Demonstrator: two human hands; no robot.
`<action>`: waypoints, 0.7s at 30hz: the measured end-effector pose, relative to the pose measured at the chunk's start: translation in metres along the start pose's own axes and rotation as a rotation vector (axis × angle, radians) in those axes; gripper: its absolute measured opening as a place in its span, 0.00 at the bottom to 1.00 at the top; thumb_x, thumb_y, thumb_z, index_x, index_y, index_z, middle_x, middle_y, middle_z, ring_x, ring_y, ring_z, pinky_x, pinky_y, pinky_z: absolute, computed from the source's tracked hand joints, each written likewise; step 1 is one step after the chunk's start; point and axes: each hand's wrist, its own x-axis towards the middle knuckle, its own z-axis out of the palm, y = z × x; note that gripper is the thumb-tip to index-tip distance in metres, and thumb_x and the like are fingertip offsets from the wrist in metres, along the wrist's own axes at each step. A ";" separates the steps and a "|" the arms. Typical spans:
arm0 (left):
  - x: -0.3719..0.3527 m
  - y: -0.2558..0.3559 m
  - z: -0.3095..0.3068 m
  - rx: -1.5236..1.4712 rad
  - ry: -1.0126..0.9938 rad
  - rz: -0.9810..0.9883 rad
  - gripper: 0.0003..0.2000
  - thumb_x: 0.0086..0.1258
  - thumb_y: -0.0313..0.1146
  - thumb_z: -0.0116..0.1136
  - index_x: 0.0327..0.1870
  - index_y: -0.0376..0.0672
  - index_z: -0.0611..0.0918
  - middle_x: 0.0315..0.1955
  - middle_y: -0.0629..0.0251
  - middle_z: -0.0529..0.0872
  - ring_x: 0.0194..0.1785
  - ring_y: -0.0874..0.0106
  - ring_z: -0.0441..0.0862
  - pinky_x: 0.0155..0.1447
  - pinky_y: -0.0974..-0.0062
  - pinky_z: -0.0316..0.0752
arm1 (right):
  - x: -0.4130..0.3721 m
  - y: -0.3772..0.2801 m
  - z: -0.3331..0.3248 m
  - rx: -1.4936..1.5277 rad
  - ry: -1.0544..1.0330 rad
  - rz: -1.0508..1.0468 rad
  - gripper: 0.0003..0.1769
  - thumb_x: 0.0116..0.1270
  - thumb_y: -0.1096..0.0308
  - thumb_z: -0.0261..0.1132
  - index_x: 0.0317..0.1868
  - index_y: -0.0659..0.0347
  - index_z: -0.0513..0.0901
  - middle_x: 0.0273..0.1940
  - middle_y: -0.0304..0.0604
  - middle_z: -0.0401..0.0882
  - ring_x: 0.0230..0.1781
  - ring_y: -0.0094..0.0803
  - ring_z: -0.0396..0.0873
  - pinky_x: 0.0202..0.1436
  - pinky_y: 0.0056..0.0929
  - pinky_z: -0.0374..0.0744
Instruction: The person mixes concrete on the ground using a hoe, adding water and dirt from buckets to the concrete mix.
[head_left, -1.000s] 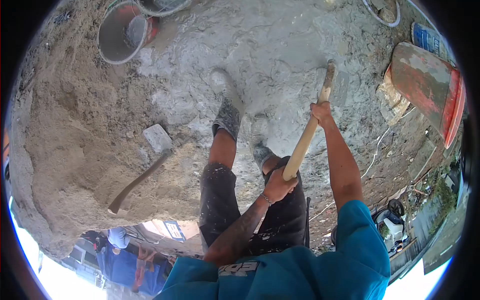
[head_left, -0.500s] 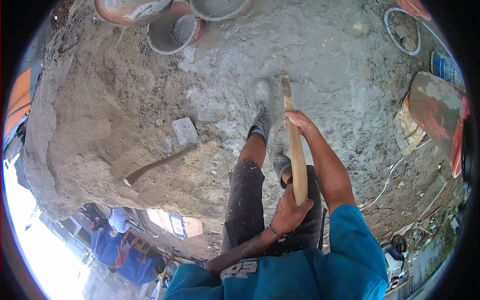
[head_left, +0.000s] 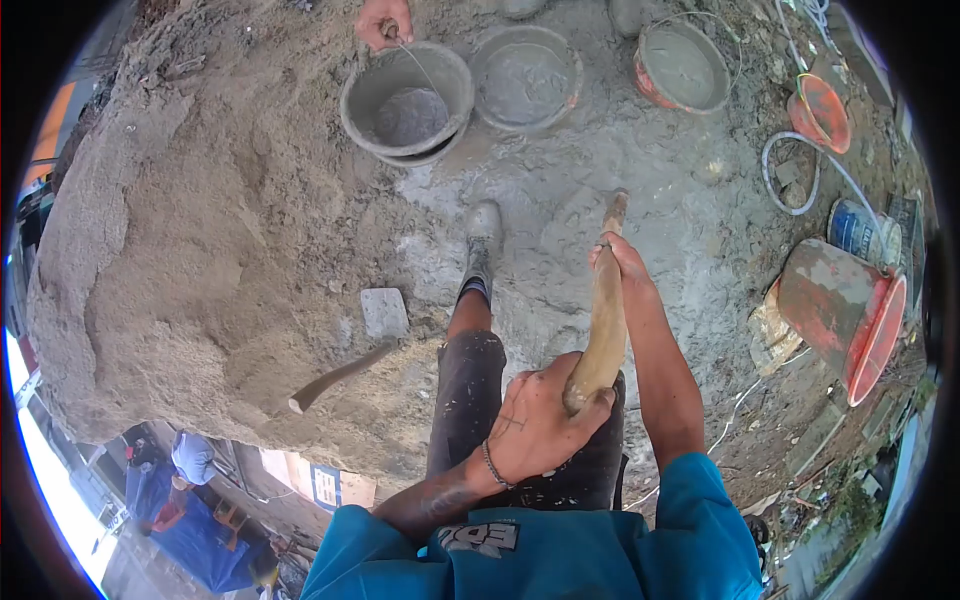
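My left hand (head_left: 545, 425) is closed around the near end of a thick, curved wooden hoe handle (head_left: 606, 310). Farther up the same handle, my right hand (head_left: 622, 258) grips it. The handle slants away from my body, its far end down at the wet grey mortar (head_left: 560, 240); the hoe's head is not visible there. My boot (head_left: 483, 228) stands in the mortar to the left of the handle. A second hoe lies on the sand at left, with a flat pale blade (head_left: 384, 312) and a dark wooden handle (head_left: 340, 378).
Another person's hand (head_left: 384, 22) holds the wire handle of a bucket (head_left: 458, 75). Two more mortar-filled buckets, one in the middle (head_left: 578, 80) and one at right (head_left: 655, 88), stand beyond. A red-rimmed bucket (head_left: 835, 300) lies tipped at right near a hose (head_left: 768, 175). Sand (head_left: 170, 270) covers the left.
My view has shifted, showing more of the buckets ahead. The handle's near end has come up closer to me, with both hands still on it. Another person's hand has come into view at a bucket.
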 end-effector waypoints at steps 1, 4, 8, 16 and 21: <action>0.003 0.016 -0.039 0.001 -0.010 -0.007 0.14 0.59 0.35 0.58 0.41 0.32 0.77 0.27 0.47 0.82 0.33 0.54 0.83 0.38 0.65 0.76 | -0.016 -0.004 0.029 0.002 0.010 -0.015 0.18 0.69 0.66 0.54 0.51 0.63 0.57 0.24 0.42 0.67 0.19 0.29 0.69 0.22 0.29 0.75; -0.003 0.009 -0.135 -0.053 0.219 0.118 0.12 0.58 0.34 0.58 0.37 0.32 0.80 0.29 0.53 0.83 0.32 0.65 0.83 0.37 0.71 0.76 | -0.064 0.001 0.126 0.142 0.009 -0.184 0.16 0.68 0.68 0.54 0.50 0.63 0.59 0.27 0.44 0.68 0.21 0.31 0.70 0.23 0.32 0.76; 0.018 -0.059 -0.248 -0.202 0.798 -0.111 0.10 0.65 0.33 0.52 0.36 0.34 0.81 0.28 0.66 0.81 0.31 0.78 0.75 0.36 0.77 0.72 | -0.074 0.051 0.245 0.230 0.095 -0.509 0.19 0.65 0.72 0.59 0.52 0.67 0.62 0.39 0.47 0.67 0.35 0.36 0.74 0.37 0.36 0.80; 0.155 -0.239 -0.395 -0.681 1.037 0.136 0.12 0.67 0.32 0.47 0.42 0.31 0.77 0.38 0.55 0.81 0.45 0.65 0.79 0.49 0.68 0.75 | 0.019 0.082 0.325 -0.083 -0.138 -0.359 0.29 0.60 0.73 0.66 0.58 0.69 0.61 0.51 0.48 0.71 0.51 0.39 0.74 0.57 0.47 0.72; 0.153 -0.222 -0.368 -0.594 0.820 0.036 0.14 0.71 0.37 0.48 0.38 0.32 0.79 0.35 0.58 0.82 0.39 0.69 0.80 0.46 0.72 0.75 | -0.006 0.070 0.290 0.032 -0.045 -0.496 0.25 0.59 0.71 0.67 0.53 0.71 0.66 0.46 0.47 0.73 0.50 0.39 0.74 0.57 0.47 0.74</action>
